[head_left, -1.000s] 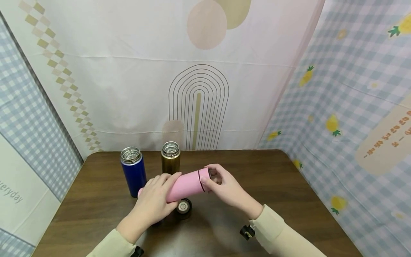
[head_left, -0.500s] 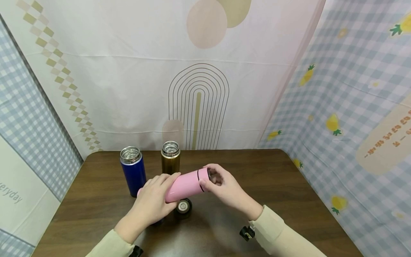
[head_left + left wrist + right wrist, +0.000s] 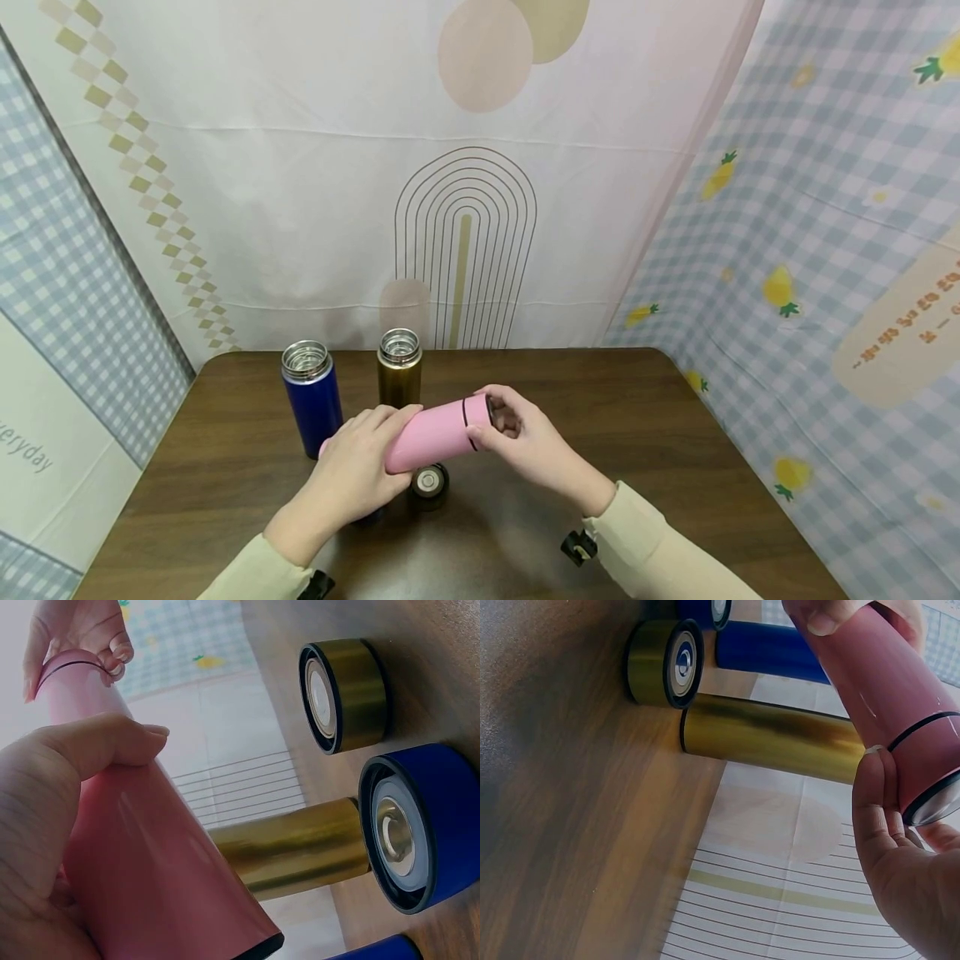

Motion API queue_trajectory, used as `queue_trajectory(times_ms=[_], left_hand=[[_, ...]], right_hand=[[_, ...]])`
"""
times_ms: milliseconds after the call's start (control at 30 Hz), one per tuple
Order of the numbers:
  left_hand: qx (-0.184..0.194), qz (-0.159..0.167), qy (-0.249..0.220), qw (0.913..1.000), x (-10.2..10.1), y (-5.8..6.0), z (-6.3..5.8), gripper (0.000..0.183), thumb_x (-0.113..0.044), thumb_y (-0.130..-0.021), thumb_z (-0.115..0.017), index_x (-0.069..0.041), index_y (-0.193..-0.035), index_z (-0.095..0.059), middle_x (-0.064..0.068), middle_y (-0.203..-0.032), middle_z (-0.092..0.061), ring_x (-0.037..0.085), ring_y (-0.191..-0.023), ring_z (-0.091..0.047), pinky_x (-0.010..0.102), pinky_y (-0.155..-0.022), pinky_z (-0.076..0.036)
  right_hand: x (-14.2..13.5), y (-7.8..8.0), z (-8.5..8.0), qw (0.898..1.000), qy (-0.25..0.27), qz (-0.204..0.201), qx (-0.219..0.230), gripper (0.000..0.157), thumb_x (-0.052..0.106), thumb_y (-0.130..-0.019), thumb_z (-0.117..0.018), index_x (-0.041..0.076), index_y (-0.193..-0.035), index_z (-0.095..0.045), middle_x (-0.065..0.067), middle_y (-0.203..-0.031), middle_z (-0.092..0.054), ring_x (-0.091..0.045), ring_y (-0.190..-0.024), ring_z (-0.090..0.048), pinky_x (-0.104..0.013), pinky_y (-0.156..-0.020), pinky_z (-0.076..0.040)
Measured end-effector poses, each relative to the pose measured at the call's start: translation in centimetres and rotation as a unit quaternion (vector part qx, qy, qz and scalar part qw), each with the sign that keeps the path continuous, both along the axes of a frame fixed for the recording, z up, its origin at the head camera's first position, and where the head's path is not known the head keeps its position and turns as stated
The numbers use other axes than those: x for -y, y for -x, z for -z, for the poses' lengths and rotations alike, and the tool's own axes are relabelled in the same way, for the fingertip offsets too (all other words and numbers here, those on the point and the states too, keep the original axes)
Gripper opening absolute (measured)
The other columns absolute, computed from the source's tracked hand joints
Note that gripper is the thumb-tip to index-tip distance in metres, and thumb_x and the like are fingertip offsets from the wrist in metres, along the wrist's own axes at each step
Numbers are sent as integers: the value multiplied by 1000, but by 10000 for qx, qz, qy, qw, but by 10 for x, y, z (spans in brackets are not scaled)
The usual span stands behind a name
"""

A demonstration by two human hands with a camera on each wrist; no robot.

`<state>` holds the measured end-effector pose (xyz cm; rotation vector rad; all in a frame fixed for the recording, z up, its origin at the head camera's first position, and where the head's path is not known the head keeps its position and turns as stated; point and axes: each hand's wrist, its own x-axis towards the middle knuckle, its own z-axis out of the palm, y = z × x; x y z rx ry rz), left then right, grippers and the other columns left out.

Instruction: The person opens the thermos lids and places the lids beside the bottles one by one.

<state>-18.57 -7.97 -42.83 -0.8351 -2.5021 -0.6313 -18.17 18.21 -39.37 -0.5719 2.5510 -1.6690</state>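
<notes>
A pink thermos bottle (image 3: 431,437) is held tilted above the table, its capped end up and to the right. My left hand (image 3: 351,462) wraps round its lower body; in the left wrist view the thumb lies across the pink wall. With fingers and thumb, my right hand (image 3: 536,442) grips the pink lid (image 3: 477,417), just past the dark ring where lid meets body. Behind stand an uncapped blue bottle (image 3: 313,408) and an uncapped gold bottle (image 3: 400,375). The gold lid (image 3: 352,696) and blue lid (image 3: 442,825) rest inside-up on the table.
The brown wooden table (image 3: 600,417) stretches to the right of the hands. A patterned cloth (image 3: 315,208) hangs along its back edge, and a checked cloth (image 3: 750,292) borders the right side.
Both hands stay almost in place on the pink bottle. The right hand's fingers shift slightly round the lid. The other bottles and the gold lid stay put.
</notes>
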Motion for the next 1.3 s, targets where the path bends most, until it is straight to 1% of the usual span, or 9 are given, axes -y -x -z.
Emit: queue_trajectory(times_ms=[233, 333, 467, 567, 667, 800, 967, 1100, 1300], left_hand=[[-17, 53, -35, 10000, 1, 0, 0, 79, -29, -58, -82, -20, -132, -57, -4, -107, -61, 19, -95, -58, 42, -79, -49], [176, 145, -84, 9997, 3, 1, 0, 78, -28, -58, -82, -20, -132, -57, -5, -108, -61, 18, -95, -59, 40, -79, -50], [543, 272, -215, 9979, 5, 1, 3, 77, -28, -60, -82, -21, -132, -57, -8, -108, -61, 14, -95, -59, 38, -79, -50], [553, 234, -220, 9980, 5, 0, 4, 77, -28, -60, -82, -22, -132, -56, -9, -109, -60, 14, -95, -58, 38, -80, -50], [452, 103, -160, 9988, 4, -1, 4, 78, -29, -60, -82, -24, -133, -55, -8, -109, -60, 17, -95, -58, 40, -80, -49], [411, -45, -117, 9991, 2, -3, 4, 78, -29, -60, -82, -24, -133, -55, -7, -110, -60, 19, -96, -59, 41, -81, -49], [316, -73, -73, 9994, 2, -5, 5, 79, -29, -60, -82, -23, -135, -54, -6, -110, -60, 20, -97, -59, 42, -81, -49], [224, 27, -54, 9997, 3, -5, 7, 81, -26, -60, -82, -19, -135, -53, -2, -109, -60, 24, -97, -59, 44, -84, -48], [213, 84, -76, 9997, 4, -4, 11, 78, -26, -60, -82, -15, -132, -54, 0, -110, -61, 24, -98, -59, 44, -84, -48]], right_hand=[[0, 0, 0, 9999, 1, -122, -30, 41, 25, -89, -71, 17, -125, -53, -6, -104, -59, -19, -78, -59, -28, -63, -51], [4, -8, -14, 9997, -65, -222, -61, 46, 18, -88, -72, 10, -128, -51, -8, -104, -58, -21, -81, -60, -32, -68, -53], [8, -15, -25, 9986, -146, -426, -278, 53, 12, -87, -72, 6, -133, -47, -8, -109, -57, -22, -88, -60, -37, -77, -54], [6, -9, -13, 9981, -221, -412, -402, 54, 19, -87, -73, 17, -134, -47, -4, -111, -57, -19, -90, -60, -36, -78, -54], [3, -4, -5, 9983, -387, -202, -373, 58, 29, -86, -74, 26, -135, -45, 0, -112, -57, -16, -90, -60, -33, -78, -54], [1, -4, -2, 9970, -701, 161, -287, 61, 38, -87, -71, 26, -139, -41, 0, -117, -55, -15, -91, -60, -33, -80, -52], [-1, -6, -1, 9919, -1115, 597, -152, 47, 50, -90, -62, 23, -127, -50, 5, -109, -59, -12, -89, -58, -34, -78, -49], [-2, -6, 0, 9917, -1200, 462, 7, 41, 53, -89, -61, 22, -116, -54, 6, -98, -62, -12, -82, -59, -32, -73, -49], [-4, -6, 2, 9945, -1022, 165, 155, 40, 47, -89, -65, 19, -115, -55, 3, -98, -62, -14, -83, -61, -32, -73, -51]])
